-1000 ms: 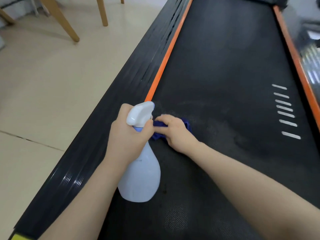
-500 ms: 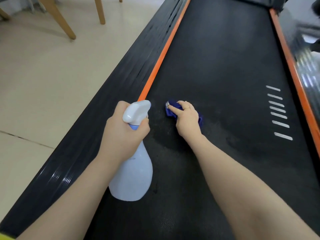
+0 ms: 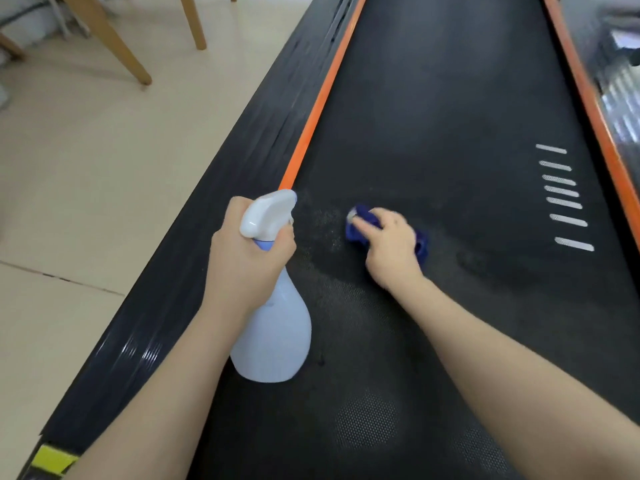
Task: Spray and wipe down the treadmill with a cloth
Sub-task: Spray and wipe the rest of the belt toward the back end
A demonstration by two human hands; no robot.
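- A black treadmill belt (image 3: 450, 116) runs the length of the view, edged by an orange strip (image 3: 322, 98) on each side and a glossy black side rail (image 3: 207, 220) on the left; seven short white bars (image 3: 562, 194) mark the belt near its right edge.
- Pale tiled floor (image 3: 86, 202) lies left of the treadmill, with wooden chair legs (image 3: 110, 39) standing on it at the top.
- A pale blue spray bottle (image 3: 273, 327) hangs over the belt's left side, nozzle pointing up the belt; the left hand (image 3: 246, 261) grips its neck, fingers curled round below the white trigger head (image 3: 268, 213).
- The right hand (image 3: 391, 247) presses down with curled fingers on a bunched blue cloth (image 3: 356, 226), just right of the bottle's head, mid-belt.
- A light speckled patch (image 3: 329, 223) shows on the belt between nozzle and cloth.
- A yellow tag (image 3: 52, 459) sits at the rail's near corner.
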